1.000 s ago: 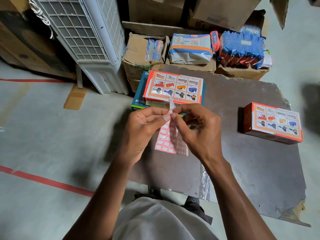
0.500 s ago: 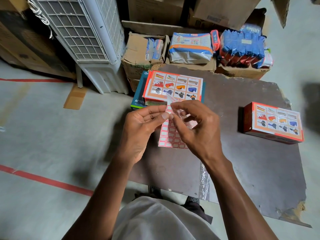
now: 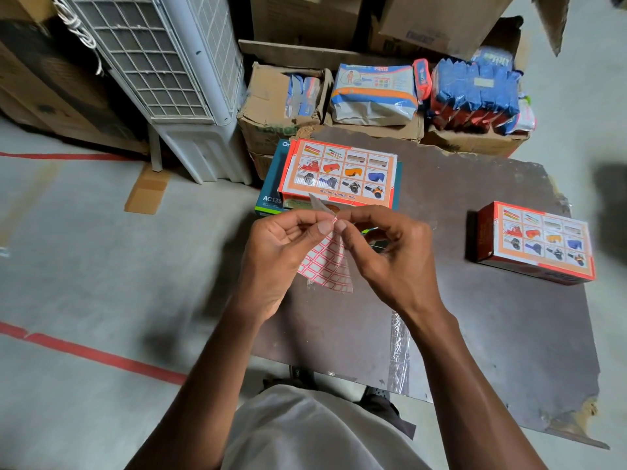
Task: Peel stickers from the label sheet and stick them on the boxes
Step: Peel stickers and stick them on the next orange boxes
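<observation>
- One label sheet [image 3: 325, 266], red-bordered stickers, hangs between both hands above the board.
- The left hand [image 3: 281, 259] pinches its top edge; the right hand [image 3: 390, 256] pinches the same edge beside it.
- Two orange picture boxes: one [image 3: 339, 174] just beyond the hands on a teal box [image 3: 271, 195], another [image 3: 536, 242] well right of the right hand.
- A dark worn board [image 3: 475, 317] lies on grey concrete floor [image 3: 84, 266] with red tape lines; cartons and an air cooler [image 3: 163, 69] stand beyond.

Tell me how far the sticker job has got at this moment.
Done: nothing that shows; neither orange box top, the near one or the one on the right, bears a visible sticker. In hand: the left hand and right hand both pinch the top of the label sheet, held above the board, apparently peeling. Left: free a sticker and stick it on each box.
</observation>
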A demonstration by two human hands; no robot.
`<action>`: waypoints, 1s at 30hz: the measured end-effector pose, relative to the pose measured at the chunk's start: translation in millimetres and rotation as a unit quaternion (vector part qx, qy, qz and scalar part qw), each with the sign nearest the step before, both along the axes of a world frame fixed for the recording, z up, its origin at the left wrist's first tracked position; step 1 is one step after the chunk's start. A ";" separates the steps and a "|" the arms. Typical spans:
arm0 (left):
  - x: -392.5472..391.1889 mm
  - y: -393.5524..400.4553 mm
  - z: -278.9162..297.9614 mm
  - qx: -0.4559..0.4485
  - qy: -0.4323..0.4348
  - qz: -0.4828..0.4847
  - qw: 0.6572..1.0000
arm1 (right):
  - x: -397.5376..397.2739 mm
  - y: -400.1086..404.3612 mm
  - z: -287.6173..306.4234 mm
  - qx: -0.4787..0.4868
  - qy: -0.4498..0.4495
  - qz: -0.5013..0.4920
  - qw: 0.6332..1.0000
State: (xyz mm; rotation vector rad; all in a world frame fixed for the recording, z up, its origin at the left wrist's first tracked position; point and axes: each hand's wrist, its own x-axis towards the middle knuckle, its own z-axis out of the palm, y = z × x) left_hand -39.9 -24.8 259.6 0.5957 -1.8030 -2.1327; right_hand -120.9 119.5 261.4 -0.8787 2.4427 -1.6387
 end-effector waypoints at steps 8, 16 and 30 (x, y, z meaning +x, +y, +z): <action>-2.5 1.3 1.8 -0.073 0.026 0.019 0.997 | -2.0 -0.6 0.6 -0.021 -0.037 0.020 0.999; -6.3 -1.6 -3.5 -0.128 0.041 -0.004 0.991 | -5.3 -0.6 -4.7 -0.060 -0.105 0.015 0.993; -9.4 -5.7 -7.2 -0.172 0.053 -0.009 0.984 | -9.3 -2.9 -2.0 -0.064 -0.082 0.036 0.994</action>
